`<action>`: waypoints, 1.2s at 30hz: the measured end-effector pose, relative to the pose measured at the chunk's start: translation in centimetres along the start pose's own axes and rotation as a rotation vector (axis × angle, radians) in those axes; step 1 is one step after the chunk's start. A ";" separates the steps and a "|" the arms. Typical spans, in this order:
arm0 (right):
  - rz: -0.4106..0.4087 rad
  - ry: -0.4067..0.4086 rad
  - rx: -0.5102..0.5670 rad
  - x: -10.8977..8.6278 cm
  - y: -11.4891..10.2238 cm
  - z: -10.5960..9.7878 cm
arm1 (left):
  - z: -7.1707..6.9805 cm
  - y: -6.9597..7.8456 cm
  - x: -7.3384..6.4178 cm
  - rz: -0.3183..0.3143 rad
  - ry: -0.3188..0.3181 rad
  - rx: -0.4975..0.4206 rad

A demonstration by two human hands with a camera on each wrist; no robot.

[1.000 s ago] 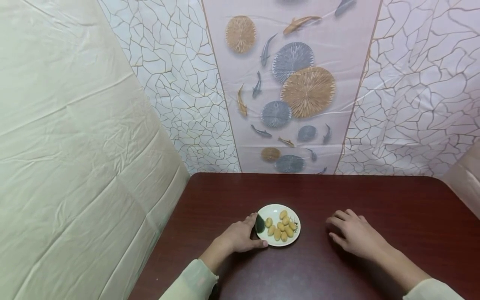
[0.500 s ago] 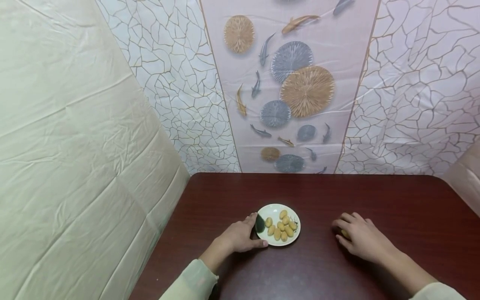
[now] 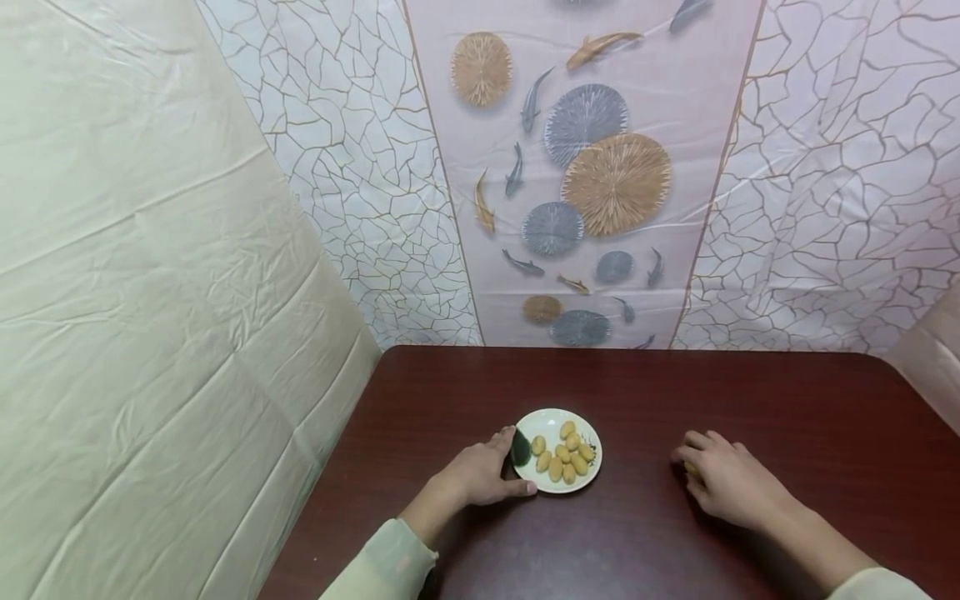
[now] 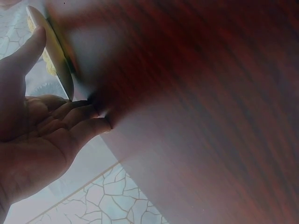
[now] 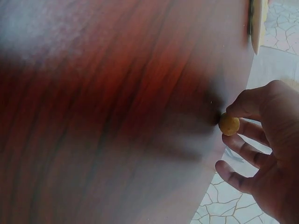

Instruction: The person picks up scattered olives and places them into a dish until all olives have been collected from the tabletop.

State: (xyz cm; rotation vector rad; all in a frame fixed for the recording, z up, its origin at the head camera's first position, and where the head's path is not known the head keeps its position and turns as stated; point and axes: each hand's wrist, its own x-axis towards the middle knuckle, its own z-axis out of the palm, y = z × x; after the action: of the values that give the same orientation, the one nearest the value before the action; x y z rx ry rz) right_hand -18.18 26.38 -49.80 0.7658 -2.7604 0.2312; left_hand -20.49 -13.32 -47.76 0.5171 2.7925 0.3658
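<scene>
In the head view a small white plate [image 3: 551, 421] with a dark green patch on its left side bears several yellow, oval, fruit-like pieces [image 3: 562, 453]. My left hand [image 3: 480, 473] rests at the plate's left edge, thumb by the near rim and fingers extended along the far left side. The left wrist view shows that thumb [image 4: 32, 49] against the plate's side [image 4: 58, 60]. Well to the right, my right hand [image 3: 731, 482] pinches one yellow oval piece [image 5: 229, 124] between thumb and fingers, low over the tabletop; in the head view the hand mostly hides it.
The dark red-brown table [image 3: 600, 542] has rounded far corners. Behind it hangs a cloth [image 3: 615, 183] printed with fish and round shapes, and a pale quilted cloth [image 3: 187, 333] covers the left side.
My right hand has shifted slightly right and toward me, and the yellow oval piece now shows between its fingers. My left hand and the plate have stayed in place.
</scene>
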 end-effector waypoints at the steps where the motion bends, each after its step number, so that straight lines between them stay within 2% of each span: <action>1: -0.010 0.008 0.002 0.0 0.0 0.1 | 0.0 0.0 0.0 0.000 0.000 0.002; 5: -0.029 0.021 0.013 0.0 0.0 0.1 | 0.1 -0.1 0.1 -0.004 -0.001 0.002; 14: -0.015 -0.015 0.043 -0.3 0.1 0.1 | 0.0 0.0 -0.1 -0.010 -0.010 -0.002; 21: -0.093 0.093 0.071 -0.1 0.3 0.7 | 0.0 0.0 -0.1 -0.011 -0.005 -0.006; 24: -0.107 0.115 0.081 0.0 0.2 0.4 | -0.1 0.1 -0.1 -0.011 -0.009 -0.006; 31: -0.037 0.045 0.022 0.6 -0.9 -0.6 | -0.1 0.1 0.1 -0.005 -0.005 -0.009; 36: -0.067 0.091 -0.002 1.2 -1.5 -0.9 | 0.0 0.0 0.2 -0.014 -0.007 -0.022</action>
State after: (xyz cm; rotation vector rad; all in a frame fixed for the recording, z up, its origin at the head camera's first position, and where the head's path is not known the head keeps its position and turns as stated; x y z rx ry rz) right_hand -18.19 24.72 -48.52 0.8247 -2.6450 0.2442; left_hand -20.62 -13.26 -47.81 0.4921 2.7811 0.3905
